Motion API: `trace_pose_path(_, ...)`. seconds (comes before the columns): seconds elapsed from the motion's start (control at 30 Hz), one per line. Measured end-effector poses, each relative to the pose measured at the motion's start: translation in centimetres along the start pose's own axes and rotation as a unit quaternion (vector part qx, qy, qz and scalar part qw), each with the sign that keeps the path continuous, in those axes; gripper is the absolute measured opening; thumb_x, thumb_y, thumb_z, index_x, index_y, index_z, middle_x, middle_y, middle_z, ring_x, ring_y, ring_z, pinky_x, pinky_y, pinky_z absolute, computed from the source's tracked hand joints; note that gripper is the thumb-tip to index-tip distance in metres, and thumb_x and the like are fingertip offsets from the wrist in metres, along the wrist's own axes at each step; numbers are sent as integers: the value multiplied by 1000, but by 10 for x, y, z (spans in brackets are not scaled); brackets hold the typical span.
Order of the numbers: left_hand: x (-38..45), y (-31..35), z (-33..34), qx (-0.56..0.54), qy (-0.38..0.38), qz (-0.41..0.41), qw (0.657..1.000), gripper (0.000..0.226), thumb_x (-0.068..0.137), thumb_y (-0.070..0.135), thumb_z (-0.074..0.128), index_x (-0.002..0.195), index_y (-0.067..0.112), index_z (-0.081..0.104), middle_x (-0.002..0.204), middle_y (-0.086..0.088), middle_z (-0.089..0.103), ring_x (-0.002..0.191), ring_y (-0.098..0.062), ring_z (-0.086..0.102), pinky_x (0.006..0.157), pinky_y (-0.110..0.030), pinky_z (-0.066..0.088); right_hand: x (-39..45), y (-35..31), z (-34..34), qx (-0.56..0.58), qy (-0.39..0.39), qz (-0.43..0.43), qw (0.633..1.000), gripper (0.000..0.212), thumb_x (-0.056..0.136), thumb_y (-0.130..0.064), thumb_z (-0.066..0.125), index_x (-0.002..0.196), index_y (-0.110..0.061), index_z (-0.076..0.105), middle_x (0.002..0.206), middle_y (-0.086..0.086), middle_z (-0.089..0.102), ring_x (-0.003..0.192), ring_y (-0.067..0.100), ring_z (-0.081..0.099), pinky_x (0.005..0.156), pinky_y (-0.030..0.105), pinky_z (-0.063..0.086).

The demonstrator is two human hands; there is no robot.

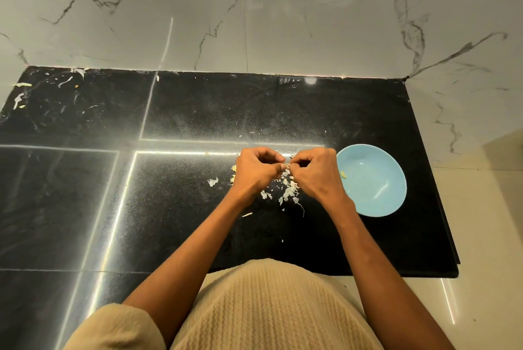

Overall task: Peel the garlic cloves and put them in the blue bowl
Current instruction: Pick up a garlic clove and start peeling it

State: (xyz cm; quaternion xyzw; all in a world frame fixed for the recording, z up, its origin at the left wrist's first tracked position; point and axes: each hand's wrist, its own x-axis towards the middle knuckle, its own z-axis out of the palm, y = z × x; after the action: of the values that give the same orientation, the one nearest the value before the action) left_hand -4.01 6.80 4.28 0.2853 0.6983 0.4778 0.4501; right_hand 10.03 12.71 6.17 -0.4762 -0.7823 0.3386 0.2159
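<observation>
Blue bowl [376,197] just beside right hand [317,177], rim unobstructed.

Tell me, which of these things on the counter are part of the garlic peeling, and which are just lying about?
Part of the job:
- garlic clove, pinched between left hand and right hand
- blue bowl
- peeled clove lying in the bowl
- unpeeled clove beside the left hand

Just lying about:
- fresh skins under the hands
- old scraps at the far left corner
</observation>
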Motion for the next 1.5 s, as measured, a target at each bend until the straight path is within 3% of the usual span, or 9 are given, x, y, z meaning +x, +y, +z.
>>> trace_pose_path(0.1, 1, -1, 0, 0, 0, -1, 1000, 12, 78, -6, 80, 79, 4, 73, 76, -16, 73, 67, -22, 70, 73, -42, 63, -1, 1, -1, 27, 1, 22, 999, 17, 80, -4, 71, 74, -15, 82, 63, -10, 70, 55, 7, 66, 60, 32, 61)
trace_pose_path(0.23, 0, -1, -1, -19, -14, -3, 1000, 14, 79, -6, 78, 77, 8, 74, 76, -13, 74, 70, -22, 70, 74, -40, 62, 0, 4, 0, 80, 2, 57, 995, 14, 85, -4, 73, 79, -13, 81, 64, -2, 72, 54, 16, 70, 58, 43, 63)
trace_pose_path(0.37, -1, 1, -1, -61, -24, -21, 998, 14, 83, -7, 74, 79, 6, 75, 78, -10, 74, 73, -21, 70, 70, -32, 62, 1, 6, -1, 93, -20, 52, 994, 13, 94, -7, 69, 90, -13, 80, 68, -4, 71, 56, 12, 71, 58, 30, 62)
trace_pose_path(0.43, -1, 2, -1, -82, -22, -33, 996, 13, 83, -8, 73, 80, 5, 75, 77, -9, 74, 71, -19, 70, 67, -28, 61, 1, 8, 0, 84, -25, 39, 995, 15, 93, -7, 68, 91, -14, 81, 69, -6, 72, 58, 12, 71, 60, 30, 62)
trace_pose_path(0.53, -1, 3, -2, -107, -17, -55, 993, 7, 84, -8, 72, 85, -1, 74, 77, -11, 73, 66, -17, 69, 65, -26, 60, -1, 9, 2, 79, -22, 15, 997, 11, 88, -9, 72, 91, -14, 82, 75, -7, 74, 63, 10, 71, 64, 31, 63)
trace_pose_path(0.77, -1, 5, 0, -128, -7, -72, 989, 6, 84, -6, 73, 85, -1, 73, 81, -14, 73, 68, -17, 70, 65, -24, 60, -2, 6, 3, 58, -5, -1, 998, 6, 86, -13, 78, 84, -15, 82, 70, -13, 71, 66, 1, 68, 61, 11, 53)
trace_pose_path(1.2, -2, 3, 5, -145, 8, -70, 987, 12, 84, -9, 72, 77, 1, 71, 81, -15, 72, 73, -26, 71, 74, -32, 63, -3, 6, 8, 23, 17, -30, 999, 9, 80, -11, 78, 72, -13, 76, 64, -7, 70, 56, 5, 67, 56, 18, 57)
trace_pose_path(1.5, -4, 3, 4, -154, -11, -57, 986, 11, 79, -12, 75, 82, -1, 73, 81, -16, 73, 71, -22, 71, 76, -29, 62, -3, 7, 8, 40, 28, -4, 999, 10, 80, -12, 79, 70, -13, 77, 64, -8, 70, 56, 6, 68, 56, 21, 59)
